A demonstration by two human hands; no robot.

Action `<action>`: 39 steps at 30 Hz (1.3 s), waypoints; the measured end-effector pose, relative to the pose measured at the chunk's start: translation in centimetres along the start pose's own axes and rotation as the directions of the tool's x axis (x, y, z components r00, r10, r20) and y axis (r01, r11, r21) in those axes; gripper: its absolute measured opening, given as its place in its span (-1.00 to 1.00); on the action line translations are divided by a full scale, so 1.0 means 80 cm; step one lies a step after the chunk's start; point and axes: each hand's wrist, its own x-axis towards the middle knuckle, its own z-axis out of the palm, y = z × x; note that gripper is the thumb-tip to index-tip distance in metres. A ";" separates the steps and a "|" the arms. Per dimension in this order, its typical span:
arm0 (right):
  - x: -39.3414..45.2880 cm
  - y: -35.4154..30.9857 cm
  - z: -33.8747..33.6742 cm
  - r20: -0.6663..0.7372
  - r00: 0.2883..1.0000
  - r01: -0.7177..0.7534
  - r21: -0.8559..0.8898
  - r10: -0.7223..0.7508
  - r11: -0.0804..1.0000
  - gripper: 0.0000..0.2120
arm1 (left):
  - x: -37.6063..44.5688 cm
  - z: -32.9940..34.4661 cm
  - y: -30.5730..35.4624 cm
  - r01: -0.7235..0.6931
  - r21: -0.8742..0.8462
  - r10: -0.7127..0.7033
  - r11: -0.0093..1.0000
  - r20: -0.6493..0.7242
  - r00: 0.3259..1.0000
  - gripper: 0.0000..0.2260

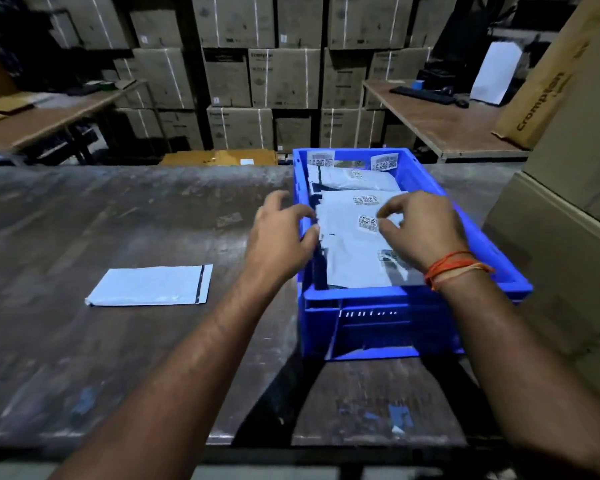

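Observation:
A blue plastic crate (388,306) stands on the dark worktable (118,220), filled with several white poly mailer packets bearing barcode labels. The top packet (352,251) lies near the crate's front. My left hand (281,233) reaches over the crate's left wall, thumb and fingers curled at the packet's left edge. My right hand (420,226), with an orange thread on the wrist, hovers over the same packet, thumb and forefinger close together near a barcode label (368,223). One white packet (149,285) lies flat on the table to the left.
Large cardboard boxes (565,202) stand close on the right of the crate. Stacked cartons (257,74) fill the back wall. Wooden tables sit at the back left (49,116) and back right (444,119), the right one with a keyboard (421,93).

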 end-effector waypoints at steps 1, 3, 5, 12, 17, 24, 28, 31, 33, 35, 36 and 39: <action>-0.007 -0.027 0.001 -0.012 0.999 0.042 0.042 -0.041 0.998 -0.85 | -0.002 -0.005 -0.018 0.014 0.010 -0.013 1.000 -0.001 1.000 -0.72; -0.022 -0.082 0.014 -0.013 0.993 0.121 0.105 -0.120 0.987 -0.85 | -0.005 -0.015 -0.061 0.046 0.067 -0.050 0.997 0.052 0.997 -0.72; -0.035 -0.133 0.041 0.010 0.980 0.195 0.159 -0.199 0.968 -0.86 | -0.011 -0.023 -0.104 0.108 0.100 -0.119 0.989 0.105 0.987 -0.71; -0.023 -0.256 0.224 0.327 0.930 0.093 0.236 -0.169 0.967 -0.81 | -0.027 -0.055 -0.261 0.254 0.223 -0.305 0.941 0.234 0.923 -0.63; -0.006 -0.308 0.333 0.484 0.867 0.012 0.220 -0.120 0.975 -0.68 | -0.033 -0.066 -0.368 0.281 0.252 -0.359 0.926 0.364 0.859 -0.53; 0.018 -0.336 0.411 0.558 0.830 -0.022 0.022 0.006 1.000 -0.47 | -0.045 -0.088 -0.472 0.353 0.311 -0.451 0.882 0.346 0.822 -0.49; 0.024 -0.343 0.428 0.558 0.825 -0.124 0.021 0.092 0.992 -0.46 | -0.053 -0.095 -0.512 0.384 0.290 -0.475 0.877 0.397 0.785 -0.38; 0.022 -0.345 0.431 0.539 0.831 -0.177 0.018 0.140 0.984 -0.60 | -0.056 -0.095 -0.511 0.318 0.291 -0.422 0.902 0.446 0.789 -0.29; 0.017 -0.344 0.432 0.526 0.839 -0.173 0.014 0.140 0.985 -0.71 | -0.060 -0.090 -0.507 0.272 0.316 -0.397 0.909 0.454 0.798 -0.23; 0.010 -0.341 0.433 0.520 0.842 -0.174 0.004 0.147 0.985 -0.80 | -0.063 -0.085 -0.505 0.243 0.331 -0.380 0.912 0.457 0.804 -0.21; 0.008 -0.338 0.435 0.506 0.849 -0.179 0.008 0.150 0.984 -0.84 | -0.063 -0.085 -0.505 0.237 0.318 -0.367 0.918 0.457 0.810 -0.22; -0.002 -0.332 0.426 0.478 0.867 -0.191 0.057 0.142 0.980 -0.83 | -0.061 -0.086 -0.507 0.248 0.183 -0.306 0.951 0.473 0.826 -0.33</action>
